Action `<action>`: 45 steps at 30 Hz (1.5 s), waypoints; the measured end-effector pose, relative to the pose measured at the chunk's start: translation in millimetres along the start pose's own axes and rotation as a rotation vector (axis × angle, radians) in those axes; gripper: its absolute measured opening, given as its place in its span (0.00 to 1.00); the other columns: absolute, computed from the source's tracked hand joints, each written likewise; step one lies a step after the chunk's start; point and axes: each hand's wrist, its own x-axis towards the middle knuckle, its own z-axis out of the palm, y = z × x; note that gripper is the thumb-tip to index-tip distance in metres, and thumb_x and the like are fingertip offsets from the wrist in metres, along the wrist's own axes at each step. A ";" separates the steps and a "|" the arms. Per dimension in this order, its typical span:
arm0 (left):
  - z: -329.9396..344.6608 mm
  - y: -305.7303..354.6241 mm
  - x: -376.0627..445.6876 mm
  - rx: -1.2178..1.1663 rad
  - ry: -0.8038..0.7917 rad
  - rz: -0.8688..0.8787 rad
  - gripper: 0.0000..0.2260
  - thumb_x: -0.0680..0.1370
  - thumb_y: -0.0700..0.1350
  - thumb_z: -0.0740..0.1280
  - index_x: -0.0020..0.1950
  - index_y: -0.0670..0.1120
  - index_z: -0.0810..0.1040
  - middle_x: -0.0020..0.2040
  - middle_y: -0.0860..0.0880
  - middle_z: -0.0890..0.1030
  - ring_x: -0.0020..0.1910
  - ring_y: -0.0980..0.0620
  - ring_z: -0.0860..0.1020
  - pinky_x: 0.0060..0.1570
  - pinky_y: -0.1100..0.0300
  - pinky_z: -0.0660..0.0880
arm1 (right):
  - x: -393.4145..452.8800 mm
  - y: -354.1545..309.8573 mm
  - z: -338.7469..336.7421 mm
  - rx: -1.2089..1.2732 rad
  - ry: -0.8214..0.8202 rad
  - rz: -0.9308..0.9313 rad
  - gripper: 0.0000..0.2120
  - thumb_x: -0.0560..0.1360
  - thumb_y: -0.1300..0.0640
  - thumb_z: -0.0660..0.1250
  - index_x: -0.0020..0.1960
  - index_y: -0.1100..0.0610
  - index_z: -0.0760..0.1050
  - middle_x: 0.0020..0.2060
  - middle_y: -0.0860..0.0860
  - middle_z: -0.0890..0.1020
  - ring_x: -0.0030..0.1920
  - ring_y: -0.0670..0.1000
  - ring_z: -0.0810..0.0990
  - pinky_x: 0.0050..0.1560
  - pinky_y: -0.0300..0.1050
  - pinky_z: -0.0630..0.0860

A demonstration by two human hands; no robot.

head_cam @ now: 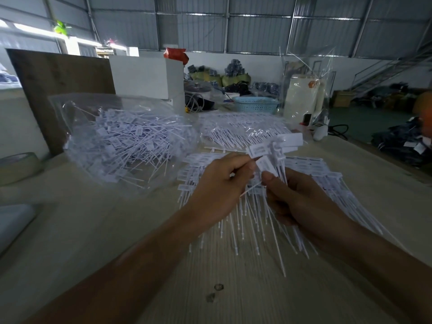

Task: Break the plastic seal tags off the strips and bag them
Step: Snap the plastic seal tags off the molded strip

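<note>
Bag of loose tags [121,146]: a clear plastic bag lay on the left of the worktop [98,242], its mouth apparently turned toward the hands, probably so that freed tags could be dropped in with a short reach.
Left hand [219,181]: its grip was pinched on one tag [256,151] at the top of the bundle, seemingly placed to snap that tag off sideways.
Held strip bundle [275,160]: raised above the worktop between the two hands, heads up and thin tails hanging down, which left the heads free to be picked.
Right hand [297,197]: its grip was curled round the stems of the bundle, thumb near the heads, evidently acting as the anchor against the pull.
Unbroken strips [311,169]: a fanned heap lay on the worktop directly beneath and beyond the hands, near enough for resupply.
Further stock [245,127]: more tags in clear wrap lay behind, just before a blue basket [256,105].
</note>
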 end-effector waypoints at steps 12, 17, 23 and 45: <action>3.8 -1.5 2.6 -0.286 0.115 -0.094 0.03 0.77 0.40 0.71 0.48 0.42 0.84 0.35 0.50 0.84 0.34 0.55 0.82 0.38 0.64 0.77 | -0.5 -5.9 2.7 -0.107 0.046 -0.104 0.08 0.74 0.44 0.67 0.38 0.44 0.79 0.25 0.52 0.65 0.24 0.48 0.61 0.24 0.41 0.61; 4.0 2.0 3.3 -0.472 0.137 -0.159 0.01 0.76 0.36 0.71 0.46 0.39 0.82 0.35 0.43 0.84 0.32 0.51 0.81 0.37 0.60 0.77 | -1.7 -6.5 4.3 -0.159 0.047 -0.131 0.08 0.76 0.44 0.66 0.43 0.45 0.82 0.25 0.49 0.67 0.25 0.48 0.62 0.24 0.39 0.62; 1.8 3.1 4.7 -0.592 0.141 -0.232 0.05 0.75 0.37 0.71 0.48 0.36 0.81 0.38 0.41 0.85 0.35 0.48 0.83 0.37 0.57 0.78 | 1.5 -3.5 1.9 0.046 0.126 -0.070 0.13 0.76 0.44 0.66 0.38 0.50 0.80 0.26 0.49 0.64 0.24 0.47 0.61 0.25 0.39 0.61; -5.5 6.0 8.5 -0.832 0.146 -0.309 0.05 0.78 0.32 0.64 0.45 0.41 0.72 0.43 0.38 0.84 0.41 0.39 0.84 0.40 0.52 0.81 | 1.2 6.0 10.3 -0.082 -0.033 -0.087 0.10 0.77 0.45 0.61 0.39 0.43 0.78 0.27 0.47 0.68 0.26 0.46 0.65 0.28 0.38 0.65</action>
